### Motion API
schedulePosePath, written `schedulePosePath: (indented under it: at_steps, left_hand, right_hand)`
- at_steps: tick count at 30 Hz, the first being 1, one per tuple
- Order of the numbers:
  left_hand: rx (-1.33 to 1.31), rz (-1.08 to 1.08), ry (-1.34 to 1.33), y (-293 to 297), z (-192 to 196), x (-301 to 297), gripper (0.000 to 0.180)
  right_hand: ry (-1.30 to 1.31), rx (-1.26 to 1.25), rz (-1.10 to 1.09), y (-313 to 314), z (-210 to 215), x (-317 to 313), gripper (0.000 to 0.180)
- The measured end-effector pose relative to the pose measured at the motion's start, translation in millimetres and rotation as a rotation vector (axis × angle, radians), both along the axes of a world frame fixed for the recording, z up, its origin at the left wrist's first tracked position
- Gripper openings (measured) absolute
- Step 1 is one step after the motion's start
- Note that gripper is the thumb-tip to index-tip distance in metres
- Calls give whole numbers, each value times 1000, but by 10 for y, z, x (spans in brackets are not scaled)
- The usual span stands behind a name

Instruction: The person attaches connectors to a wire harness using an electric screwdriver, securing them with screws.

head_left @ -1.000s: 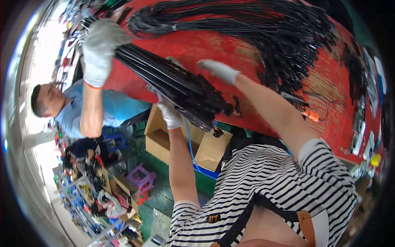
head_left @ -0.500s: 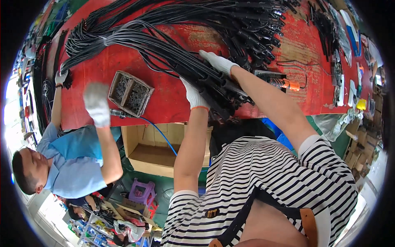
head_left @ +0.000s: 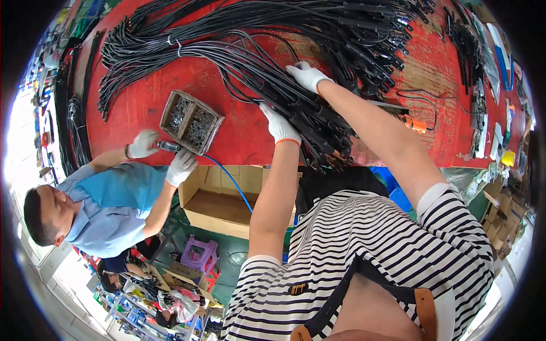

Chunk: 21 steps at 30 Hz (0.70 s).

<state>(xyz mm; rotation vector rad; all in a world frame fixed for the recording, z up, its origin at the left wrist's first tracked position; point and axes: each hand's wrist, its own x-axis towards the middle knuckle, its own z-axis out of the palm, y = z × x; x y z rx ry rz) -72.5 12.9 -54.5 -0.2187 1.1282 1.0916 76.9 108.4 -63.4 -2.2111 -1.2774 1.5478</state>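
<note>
My left hand (head_left: 280, 124), in a white glove with an orange cuff, grips the near end of a thick bundle of black cables (head_left: 318, 122) on the red table (head_left: 142, 108). Farther along the same bundle, my gloved right hand (head_left: 307, 75) closes over the cables. The bundle runs diagonally, and its connector ends hang over the table's front edge. More black cables (head_left: 187, 34) fan out across the back of the table.
A co-worker in a blue shirt (head_left: 108, 207) stands at the left, with gloved hands on a small tool (head_left: 166, 146) beside a divided box of metal parts (head_left: 190, 122). An open cardboard box (head_left: 222, 199) and a purple stool (head_left: 196, 256) sit below the table. An orange tool (head_left: 413, 124) lies to the right.
My view has swung so that more of the table shows. The co-worker's raised hand came down to the tool at the table edge. Both my hands stayed on the bundle.
</note>
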Motion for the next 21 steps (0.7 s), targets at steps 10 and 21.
schedulePosePath:
  at_steps: [10,21]
  left_hand:
    - [27,-299,424,20,-38,-81,84]
    - [88,-354,922,-899,-850,-520,59]
  right_hand:
    - [46,148,56,-369,-49,468,71]
    - [585,-37,-154,-418,-60,742,75]
